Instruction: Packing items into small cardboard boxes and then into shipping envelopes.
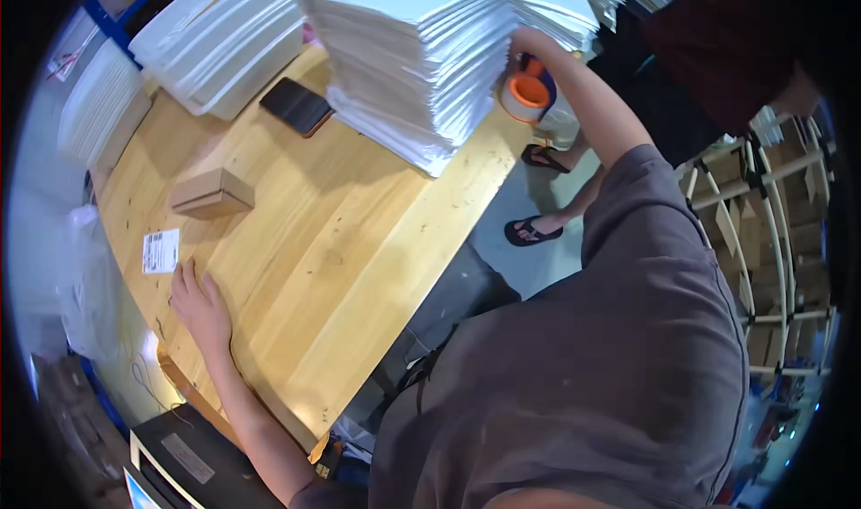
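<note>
My left hand [201, 313] lies flat on the wooden table with its fingers apart, and its fingertips reach the lower edge of a white printed label [160, 252]. A small brown cardboard box [213, 194] rests just beyond that label. My right arm stretches past a tall stack of white mailer envelopes [421, 69]. At the stack's far right side is my right hand [527, 41], its fingers mostly hidden, so what it holds does not show. Directly below it, a roll of tape with an orange core [526, 96] sits by the table edge.
A dark phone [296, 107] lies left of the stack on the table [359, 231]. White plastic bins [220, 47] stand along the far left side. Another person in dark clothes [700, 60] and sandals stands at the right, near a rack [762, 231] with cardboard.
</note>
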Demonstrator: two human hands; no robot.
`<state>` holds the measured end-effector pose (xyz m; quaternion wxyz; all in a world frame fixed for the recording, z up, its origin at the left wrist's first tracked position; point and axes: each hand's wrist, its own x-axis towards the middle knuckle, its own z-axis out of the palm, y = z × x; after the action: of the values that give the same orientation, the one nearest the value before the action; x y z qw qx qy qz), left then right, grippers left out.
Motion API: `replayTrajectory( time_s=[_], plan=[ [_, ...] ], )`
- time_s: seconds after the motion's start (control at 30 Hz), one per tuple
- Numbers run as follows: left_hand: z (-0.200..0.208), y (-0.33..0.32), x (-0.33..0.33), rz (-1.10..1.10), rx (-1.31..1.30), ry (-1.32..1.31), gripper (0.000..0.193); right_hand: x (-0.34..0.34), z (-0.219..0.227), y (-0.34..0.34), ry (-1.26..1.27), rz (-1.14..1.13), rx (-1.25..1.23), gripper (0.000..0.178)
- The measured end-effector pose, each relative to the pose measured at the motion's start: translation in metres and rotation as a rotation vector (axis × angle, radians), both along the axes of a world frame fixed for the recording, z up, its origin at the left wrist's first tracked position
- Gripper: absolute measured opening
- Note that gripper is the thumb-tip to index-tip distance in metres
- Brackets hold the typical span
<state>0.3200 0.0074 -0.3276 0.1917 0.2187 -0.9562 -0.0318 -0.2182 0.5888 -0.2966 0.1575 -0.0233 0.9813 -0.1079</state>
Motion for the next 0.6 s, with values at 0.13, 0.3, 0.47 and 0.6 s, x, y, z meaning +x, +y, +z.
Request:
replayTrajectory(
  time_s=[0.13, 0.3, 0.47, 0.6],
  plan=[
    [-0.002, 0.002, -0.006, -0.048, 0.008, 0.033, 0.045, -0.059, -0.006, 0.028, 0.069, 0.057, -0.299, 0.028],
    [0.005, 0.01, -0.005, -0.028, 0.066, 0.066, 0.044, -0.099, -0.031, 0.003, 0.114, 0.086, -0.716, 0.033],
    [0.015, 0.017, -0.01, -0.022, 0.082, 0.087, 0.043, -0.09, -0.073, 0.005, 0.141, 0.078, -1.137, 0.038],
    [0.015, 0.01, -0.002, -0.002, 0.096, 0.054, 0.043, -0.071, -0.073, 0.007, -0.014, 0.072, -1.016, 0.041]
  ],
)
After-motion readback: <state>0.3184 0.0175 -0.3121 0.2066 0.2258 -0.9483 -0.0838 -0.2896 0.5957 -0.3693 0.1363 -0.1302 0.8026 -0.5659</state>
